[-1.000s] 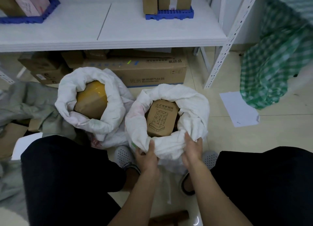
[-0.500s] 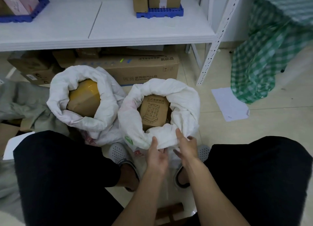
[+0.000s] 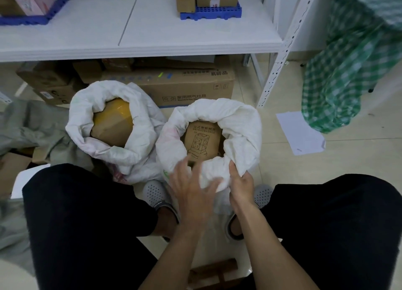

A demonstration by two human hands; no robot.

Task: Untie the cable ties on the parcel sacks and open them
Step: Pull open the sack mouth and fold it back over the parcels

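Right sack (image 3: 239, 124) on floor between knees, mouth rolled open, printed carton (image 3: 202, 139) inside. Right hand (image 3: 240, 185) grips near rim. Left hand (image 3: 191, 189), gripping rim a second ago, now lifted off, fingers spread, blurred. Left sack (image 3: 87, 107) open beside it, touching. White shelf (image 3: 152, 35) above, tiled floor (image 3: 326, 163), paper sheet (image 3: 300, 133).
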